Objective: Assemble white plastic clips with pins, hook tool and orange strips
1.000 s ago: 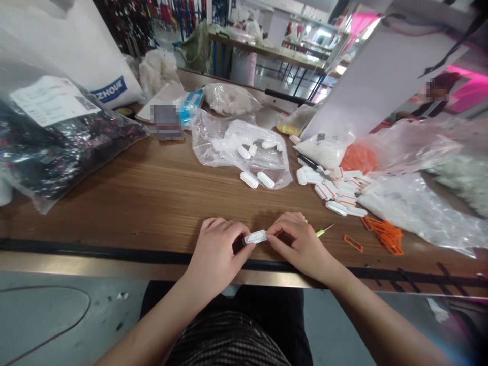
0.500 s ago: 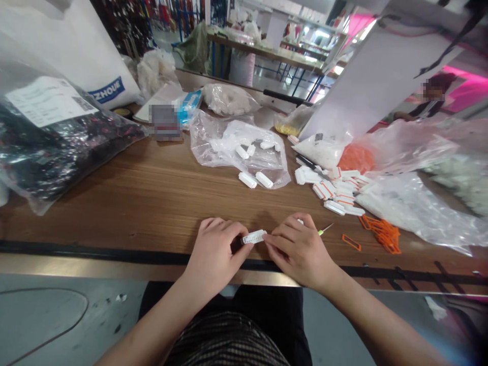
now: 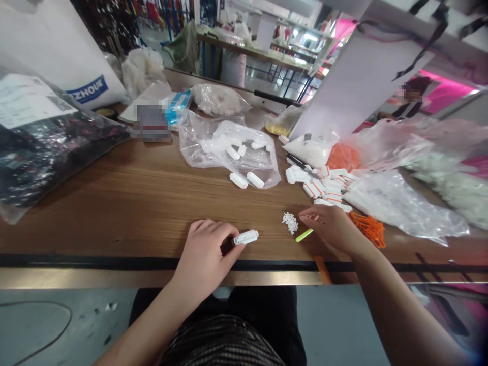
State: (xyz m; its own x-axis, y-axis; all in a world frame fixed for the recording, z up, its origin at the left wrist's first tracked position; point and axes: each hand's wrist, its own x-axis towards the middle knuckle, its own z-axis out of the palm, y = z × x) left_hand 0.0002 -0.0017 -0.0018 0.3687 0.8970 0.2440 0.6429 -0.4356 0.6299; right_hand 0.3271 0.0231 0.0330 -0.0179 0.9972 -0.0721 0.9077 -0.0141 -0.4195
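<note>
My left hand (image 3: 206, 249) is closed round a small white plastic bar (image 3: 246, 237) near the front edge of the wooden table (image 3: 133, 203). My right hand (image 3: 330, 226) lies to the right, fingers curled, with a yellow-green pick tool (image 3: 304, 235) sticking out from under it. Just left of its fingertips sits a little heap of tiny white bits (image 3: 290, 221). Orange plastic loops (image 3: 368, 226) lie right behind this hand.
A pile of white and orange bars (image 3: 324, 185) lies beyond the right hand. A clear bag with white caps (image 3: 232, 150) sits mid-table. A dark bag (image 3: 46, 147) fills the left. Clear bags (image 3: 400, 203) crowd the right. A person sits far right.
My right hand has let go of the white bar and moved right toward the orange loops. The heap of white bits has come into view. The left hand still holds the bar.
</note>
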